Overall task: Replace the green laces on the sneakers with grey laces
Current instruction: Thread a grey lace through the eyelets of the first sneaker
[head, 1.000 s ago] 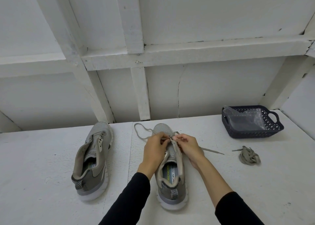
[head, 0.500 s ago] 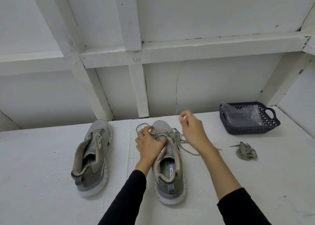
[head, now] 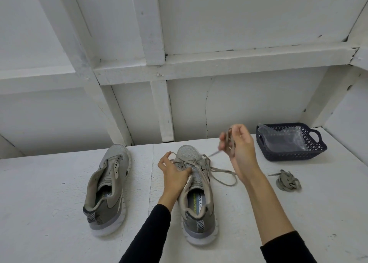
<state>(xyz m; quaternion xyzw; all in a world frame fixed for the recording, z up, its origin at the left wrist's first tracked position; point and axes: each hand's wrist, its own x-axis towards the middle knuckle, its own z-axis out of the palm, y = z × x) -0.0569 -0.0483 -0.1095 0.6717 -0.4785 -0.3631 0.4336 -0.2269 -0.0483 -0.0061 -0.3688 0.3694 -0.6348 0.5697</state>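
Two grey sneakers stand on the white table. The left sneaker [head: 108, 185] has no lace in its eyelets. The right sneaker [head: 196, 195] carries a partly threaded greyish lace [head: 221, 173] that loops loosely over its right side. My left hand [head: 173, 173] presses on this shoe's tongue and eyelets, fingers curled over the lace. My right hand [head: 240, 149] is raised above and to the right of the toe, holding a bunch of the lace's free end.
A bundled loose lace [head: 287, 182] lies on the table at the right. Behind it stands a dark blue plastic basket [head: 316, 153] with a clear plastic bag inside. White wooden wall panels rise directly behind the table.
My right hand has moved up and to the right from the shoe's eyelets, drawing the lace out. My left hand stayed on the shoe.
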